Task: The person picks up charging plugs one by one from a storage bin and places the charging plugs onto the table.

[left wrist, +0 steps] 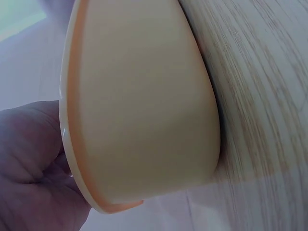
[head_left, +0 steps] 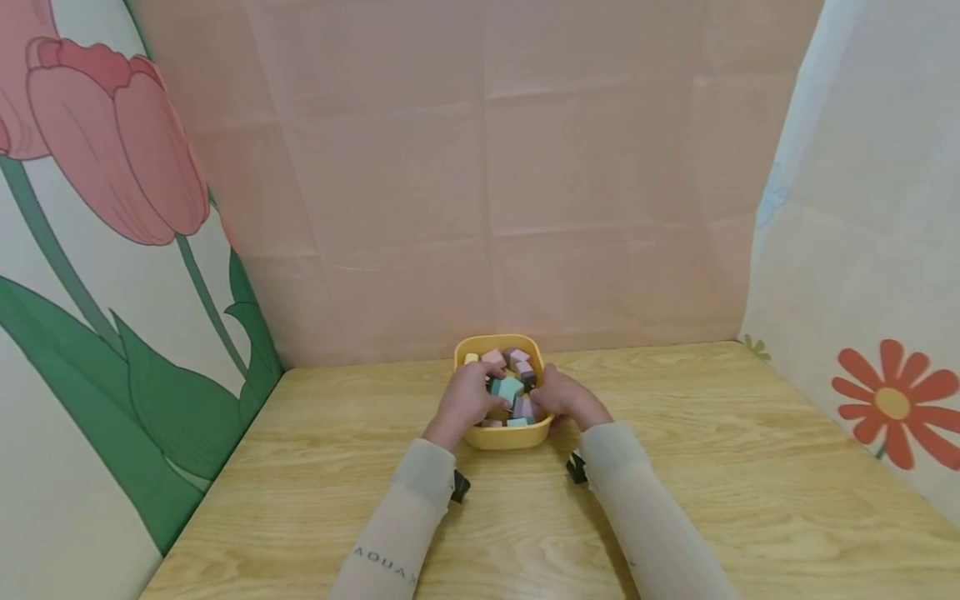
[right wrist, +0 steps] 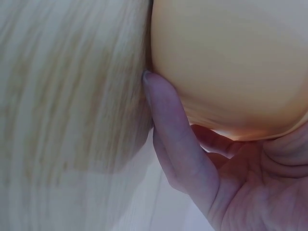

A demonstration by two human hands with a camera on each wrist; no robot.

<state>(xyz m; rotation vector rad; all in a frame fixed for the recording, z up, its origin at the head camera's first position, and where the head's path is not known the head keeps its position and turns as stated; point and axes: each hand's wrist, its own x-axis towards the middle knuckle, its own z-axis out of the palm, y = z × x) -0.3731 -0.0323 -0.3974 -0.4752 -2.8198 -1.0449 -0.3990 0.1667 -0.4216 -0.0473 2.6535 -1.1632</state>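
Note:
A yellow basket full of small coloured blocks stands on the table. My left hand reaches over its left rim, with thumb and fingers around a teal block among the others. In the left wrist view, part of that hand shows behind the basket's rim, its fingertips hidden. My right hand grips the basket's right side. Seen from the right wrist, the right hand's fingers lie along the outside of the basket wall; its thumb is hidden there.
Pink, purple and yellow blocks lie in the basket. The wood-grain table meets a plain pinkish backdrop behind the basket. Flower-printed sheets rise at both sides. Dark wrist devices sit under both cuffs.

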